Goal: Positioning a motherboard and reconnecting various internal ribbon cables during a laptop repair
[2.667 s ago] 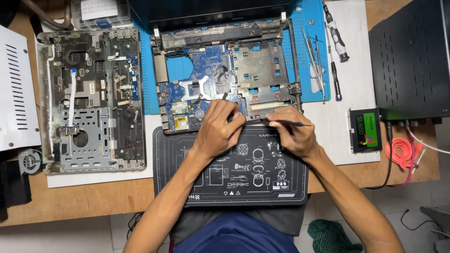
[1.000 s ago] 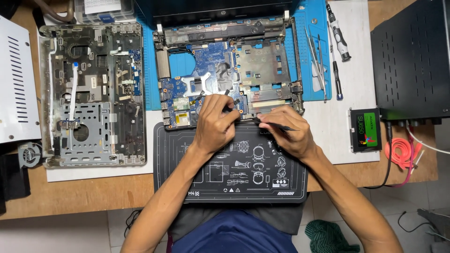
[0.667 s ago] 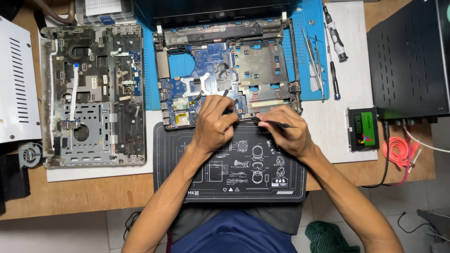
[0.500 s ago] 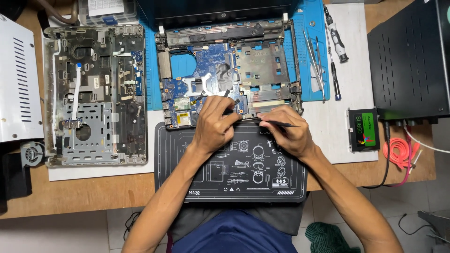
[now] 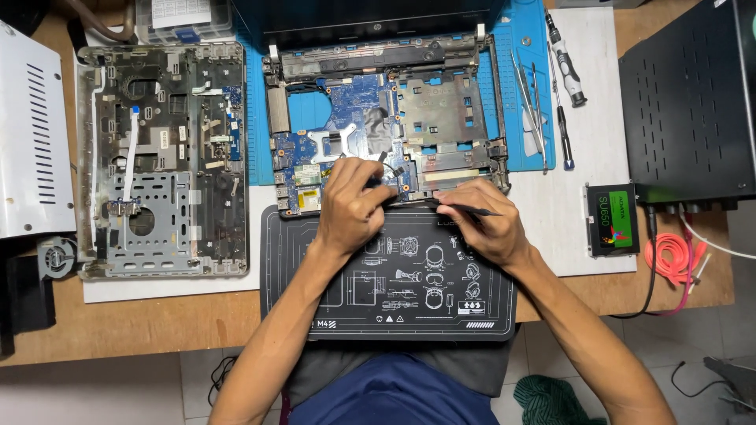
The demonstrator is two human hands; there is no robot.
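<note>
Centrally, just above the middle of the frame, an opened laptop base (image 5: pixel 386 118) with its blue motherboard (image 5: pixel 354 134) exposed is laid on a blue work mat (image 5: pixel 528 47). A black mat printed with white diagrams (image 5: pixel 409 275) is spread directly below it, toward the lower centre.

At right of centre, a small black rectangular drive (image 5: pixel 613 219) carrying a green label is set on the white sheet (image 5: pixel 598 142), just left of a large black metal case (image 5: pixel 689 94) that fills the upper right. A coil of pink-orange cable (image 5: pixel 669 260) is seen just below that case. At the top edge, left of centre, a clear plastic box (image 5: pixel 183 17) with a white paper label is placed. A second stripped laptop chassis (image 5: pixel 161 157) is laid at the left, beside a white vented cover (image 5: pixel 31 134) at the far left edge.

The left hand (image 5: pixel 350 208) is curled over the lower edge of the motherboard, fingertips pinched narrowly on a small part that cannot be made out. The right hand (image 5: pixel 484 224) is closed around a thin black tool (image 5: pixel 465 208), whose tip is pointed left toward the left hand's fingertips along the base's lower rim. Tweezers (image 5: pixel 529 106) and screwdrivers (image 5: pixel 565 71) are laid to the right of the base, well apart from both hands.
</note>
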